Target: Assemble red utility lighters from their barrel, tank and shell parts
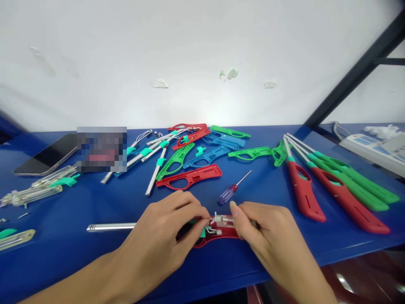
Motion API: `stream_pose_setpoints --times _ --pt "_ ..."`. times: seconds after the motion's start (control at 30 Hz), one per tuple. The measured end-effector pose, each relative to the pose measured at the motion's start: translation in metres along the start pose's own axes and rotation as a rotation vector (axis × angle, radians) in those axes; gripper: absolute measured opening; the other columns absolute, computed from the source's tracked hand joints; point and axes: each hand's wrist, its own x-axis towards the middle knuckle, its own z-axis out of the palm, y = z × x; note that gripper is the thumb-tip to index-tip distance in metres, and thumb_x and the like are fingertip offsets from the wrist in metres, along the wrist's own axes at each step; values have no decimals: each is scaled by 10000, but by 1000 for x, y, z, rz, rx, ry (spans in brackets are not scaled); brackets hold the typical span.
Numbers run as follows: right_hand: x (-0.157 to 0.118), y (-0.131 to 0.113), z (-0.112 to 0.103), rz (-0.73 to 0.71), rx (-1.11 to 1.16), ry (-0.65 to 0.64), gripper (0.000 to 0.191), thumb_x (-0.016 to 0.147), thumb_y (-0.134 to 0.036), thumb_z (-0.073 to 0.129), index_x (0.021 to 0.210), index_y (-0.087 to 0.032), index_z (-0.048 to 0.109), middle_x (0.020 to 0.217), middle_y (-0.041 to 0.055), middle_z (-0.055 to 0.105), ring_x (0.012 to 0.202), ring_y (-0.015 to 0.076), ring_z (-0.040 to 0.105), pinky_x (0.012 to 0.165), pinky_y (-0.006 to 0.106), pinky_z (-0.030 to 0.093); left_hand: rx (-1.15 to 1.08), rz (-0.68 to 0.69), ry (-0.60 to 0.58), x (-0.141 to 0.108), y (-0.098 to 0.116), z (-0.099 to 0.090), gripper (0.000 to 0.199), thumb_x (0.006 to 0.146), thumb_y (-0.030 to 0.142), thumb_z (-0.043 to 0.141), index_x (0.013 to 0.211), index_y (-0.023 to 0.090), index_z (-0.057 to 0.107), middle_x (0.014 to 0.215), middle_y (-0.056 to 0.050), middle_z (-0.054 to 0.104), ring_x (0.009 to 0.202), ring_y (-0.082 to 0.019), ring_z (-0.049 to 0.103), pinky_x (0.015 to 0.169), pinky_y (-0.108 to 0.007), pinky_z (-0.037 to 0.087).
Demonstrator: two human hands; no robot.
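Note:
A red lighter half-shell (226, 233) lies on the blue table below my hands, its hollow side up. Out to the left of it runs a metal lighter tube (110, 227), partly hidden by my left hand (172, 228). Thumb and forefinger of that hand pinch together over the shell, beside thin white wires (212, 230) and a green trigger (203, 233); what they pinch is too small to make out. My right hand (268, 230) is closed on a clear fuel tank (224, 220), holding it at the shell with its white valve end toward my left fingertips.
A screwdriver (234, 188) lies just beyond my hands. Behind it are loose shells (193, 176) and metal tubes (155, 173). Whole lighters (308, 194) lie right, near a power strip (373, 152). Left are clear tanks (38, 195) and a phone (47, 155).

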Motion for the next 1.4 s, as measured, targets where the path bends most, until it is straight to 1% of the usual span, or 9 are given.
stream_pose_setpoints --times 0.3,0.47,0.7,1.03,1.23,1.4 --pt "0 -1 0 -12 -31 5 540 1132 -371 503 673 -229 255 545 -84 363 482 82 295 483 281 252 -6 3 -7 2 0 1 188 1015 75 648 985 222 763 943 33 746 836 -98 703 769 -197 536" --pt "1 0 2 -12 -30 0 543 1134 -386 497 679 -231 244 549 -83 350 488 84 291 485 278 253 -5 1 -2 0 0 2 188 1020 74 645 1002 222 760 960 30 746 843 -98 701 774 -199 534" --pt "0 0 1 -39 -44 5 531 1127 -363 501 673 -235 258 545 -82 369 478 84 311 481 277 262 -3 10 -2 -2 1 2 183 1021 78 643 1000 213 766 952 14 747 839 -115 704 769 -220 547" --pt "1 1 1 -47 -23 -33 545 1147 -396 471 656 -229 303 541 -80 406 470 79 357 481 263 280 14 40 16 -4 0 4 160 1020 77 656 1018 213 742 950 12 741 823 -126 700 749 -239 550" --pt "0 -1 0 -27 -20 -69 547 1153 -412 454 658 -227 313 545 -81 422 472 79 365 491 264 283 31 52 -4 -4 0 4 168 1042 80 626 1031 209 734 971 -2 745 844 -147 701 767 -262 566" --pt "1 -2 -1 -35 -29 -54 542 1155 -389 438 649 -231 326 529 -78 432 451 80 377 481 271 273 32 51 -2 -3 -1 3 176 1047 83 611 1039 213 729 972 -9 746 845 -154 707 764 -269 570"
